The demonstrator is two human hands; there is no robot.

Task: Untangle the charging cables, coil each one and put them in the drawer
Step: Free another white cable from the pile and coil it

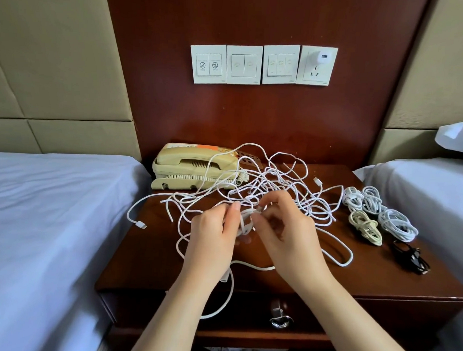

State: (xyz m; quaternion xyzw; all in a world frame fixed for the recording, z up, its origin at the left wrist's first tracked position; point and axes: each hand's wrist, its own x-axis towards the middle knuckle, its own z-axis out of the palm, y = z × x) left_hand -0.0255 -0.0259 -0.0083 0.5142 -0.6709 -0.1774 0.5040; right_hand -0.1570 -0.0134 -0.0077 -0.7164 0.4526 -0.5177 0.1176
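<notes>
Drawer (324, 322), 6 o'clock edge of nightstand (141, 264): a white loop hangs over its front. Left hand (212, 235) and right hand (286, 230), just beyond: each pinches strands at a knot on the near side of the white cable tangle (267, 182), which sprawls across the top's centre. Cable judged light, limp and smooth, and liable to cinch if tugged. Best held close beside the knot, then fed out by a plug end (142, 225), 9 o'clock. Coiled cables (369, 216), 3 o'clock. Telephone (196, 168), 11 o'clock.
</notes>
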